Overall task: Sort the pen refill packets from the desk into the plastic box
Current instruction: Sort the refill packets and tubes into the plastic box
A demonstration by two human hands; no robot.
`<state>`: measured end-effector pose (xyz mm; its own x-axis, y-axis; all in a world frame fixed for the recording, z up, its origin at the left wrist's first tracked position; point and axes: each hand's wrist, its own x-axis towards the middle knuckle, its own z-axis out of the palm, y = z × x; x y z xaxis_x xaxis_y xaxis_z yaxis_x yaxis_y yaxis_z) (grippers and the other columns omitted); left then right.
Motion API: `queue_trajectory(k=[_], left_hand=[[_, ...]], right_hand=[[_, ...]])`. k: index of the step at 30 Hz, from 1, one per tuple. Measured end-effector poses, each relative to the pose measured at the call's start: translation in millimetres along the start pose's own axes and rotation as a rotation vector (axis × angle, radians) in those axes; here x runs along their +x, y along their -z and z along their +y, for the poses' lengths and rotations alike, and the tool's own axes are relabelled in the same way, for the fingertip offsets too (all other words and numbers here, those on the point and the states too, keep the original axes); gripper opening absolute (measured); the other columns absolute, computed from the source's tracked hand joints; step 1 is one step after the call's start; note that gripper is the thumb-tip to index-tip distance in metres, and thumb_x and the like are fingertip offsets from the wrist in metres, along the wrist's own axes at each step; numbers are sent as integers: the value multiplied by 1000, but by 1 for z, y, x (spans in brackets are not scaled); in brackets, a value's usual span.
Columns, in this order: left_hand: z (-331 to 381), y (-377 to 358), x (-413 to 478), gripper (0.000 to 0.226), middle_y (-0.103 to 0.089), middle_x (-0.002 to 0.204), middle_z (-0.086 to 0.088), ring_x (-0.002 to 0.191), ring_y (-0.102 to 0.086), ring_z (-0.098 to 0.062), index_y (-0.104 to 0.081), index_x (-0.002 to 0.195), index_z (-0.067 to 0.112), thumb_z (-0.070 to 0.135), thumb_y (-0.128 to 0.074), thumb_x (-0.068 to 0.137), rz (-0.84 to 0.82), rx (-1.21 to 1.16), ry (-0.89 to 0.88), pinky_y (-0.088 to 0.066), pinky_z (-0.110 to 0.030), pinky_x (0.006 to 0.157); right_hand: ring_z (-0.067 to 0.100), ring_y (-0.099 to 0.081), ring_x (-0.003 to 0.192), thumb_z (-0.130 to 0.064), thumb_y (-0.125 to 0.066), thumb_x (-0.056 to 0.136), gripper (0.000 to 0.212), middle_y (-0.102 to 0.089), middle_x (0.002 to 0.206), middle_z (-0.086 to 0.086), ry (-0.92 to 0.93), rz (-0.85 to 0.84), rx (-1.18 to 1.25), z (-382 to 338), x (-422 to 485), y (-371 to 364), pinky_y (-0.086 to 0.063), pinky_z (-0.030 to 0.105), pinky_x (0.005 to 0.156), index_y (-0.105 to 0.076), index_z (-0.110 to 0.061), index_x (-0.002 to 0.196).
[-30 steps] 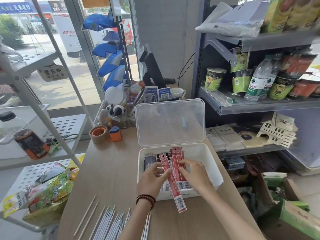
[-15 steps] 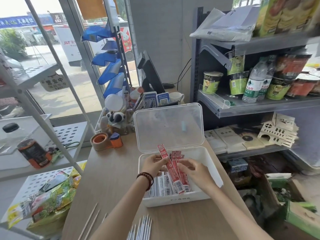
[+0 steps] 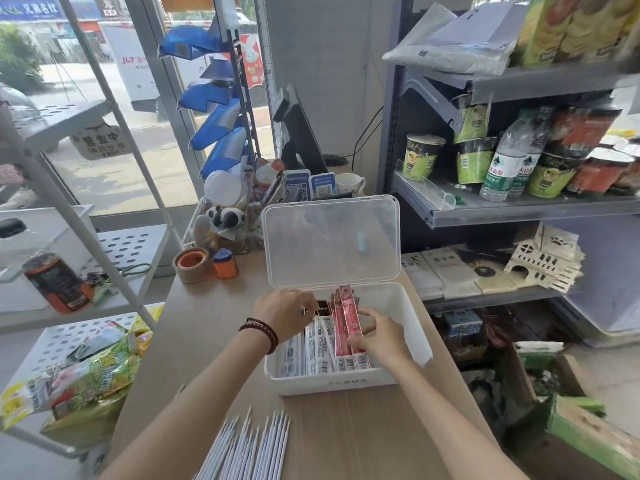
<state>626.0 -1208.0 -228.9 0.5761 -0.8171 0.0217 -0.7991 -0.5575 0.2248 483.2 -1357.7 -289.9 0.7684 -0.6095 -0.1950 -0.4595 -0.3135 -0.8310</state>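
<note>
both hands reach into the open plastic box [image 3: 388,381]. the right hand [image 3: 379,336] pinches the red refill packets [image 3: 349,323]; the left hand [image 3: 285,315], fingers curled, rests on the white packets [image 3: 311,348] beside them.

Red refill packets [image 3: 350,323] (barcoded ends) lie in white plastic box [image 3: 332,382].

- Both forearms bare, reaching forward from the lower edge of view and converging toward the middle.
- Left hand [image 3: 284,315]: back of hand up, knuckles bent, fingers [image 3: 309,306] curled down and loosely gathered at the tips. Whether they pinch anything cannot be told.
- Left wrist carries a dark beaded bracelet [image 3: 260,332].
- Right hand [image 3: 381,336]: palm turned inward, fingers spread and lightly bent, thumb pointing toward the left hand.
- Hands near each other, not touching.
</note>
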Motion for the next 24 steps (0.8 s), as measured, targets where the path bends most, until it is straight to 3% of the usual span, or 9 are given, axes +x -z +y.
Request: queue_trajectory(k=[2, 4, 7, 10, 13, 17, 21, 24], left_hand=[[-6, -3, -8, 19, -66, 104, 20, 96, -61, -3, -63, 103, 37, 39, -48, 92, 59, 47, -1, -47, -29, 88], [-12, -6, -16, 19, -65, 106, 20, 101, -58, -5, -62, 103, 37, 39, -47, 92, 125, 47, 12, -43, -30, 90], [-22, -3, -31, 18, -65, 105, 18, 97, -59, -7, -60, 107, 35, 38, -50, 92, 239, -42, 41, -45, -29, 84], [-39, 0, -54, 23, -65, 103, 13, 89, -63, -11, -57, 112, 29, 30, -57, 89, 327, -100, 83, -49, -29, 72], [-65, -3, -85, 24, -65, 99, 13, 88, -63, -14, -56, 110, 30, 28, -59, 86, 336, -48, 141, -51, -32, 75], [-95, -10, -131, 19, -64, 97, 15, 88, -62, -14, -57, 103, 32, 27, -60, 85, 293, 22, 225, -50, -32, 75], [-119, -19, -177, 16, -66, 103, 10, 92, -62, -19, -60, 102, 31, 31, -58, 87, 227, 9, 421, -51, -35, 76], [-130, -29, -205, 24, -65, 111, 6, 101, -61, -22, -60, 111, 30, 37, -56, 88, 145, 11, 538, -51, -37, 81]], right_hand=[[16, -63, 93, -23, -83, 74, 67, -65, 99, -1, -9, 25, -116, 5, 1, -8, -52, 29, 84, -53, -22, 134], [18, -56, 113, -28, -81, 75, 69, -58, 123, 0, 10, 42, -207, 6, 2, -11, -46, 36, 102, -51, -22, 138], [19, -49, 124, -37, -76, 79, 71, -51, 137, 0, 25, -30, -233, 2, 0, -6, -41, 39, 107, -46, -23, 141], [20, -50, 124, -53, -69, 81, 65, -53, 137, -1, 33, -39, -310, -4, -5, 3, -43, 44, 103, -49, -25, 137], [18, -52, 119, -52, -63, 85, 51, -55, 128, -5, 117, 44, -454, -19, -16, 4, -42, 42, 101, -55, -28, 128], [9, -58, 93, -47, -62, 87, 31, -60, 99, -12, 249, 18, -432, -47, -39, -11, -50, 39, 91, -62, -29, 112], [4, -57, 75, -37, -65, 88, 18, -64, 89, -13, 364, 2, -279, -72, -70, -40, -52, 28, 75, -66, -27, 102], [-4, -56, 68, -34, -64, 90, 14, -62, 86, -15, 462, -132, -255, -71, -100, -69, -43, 11, 66, -66, -26, 101]])
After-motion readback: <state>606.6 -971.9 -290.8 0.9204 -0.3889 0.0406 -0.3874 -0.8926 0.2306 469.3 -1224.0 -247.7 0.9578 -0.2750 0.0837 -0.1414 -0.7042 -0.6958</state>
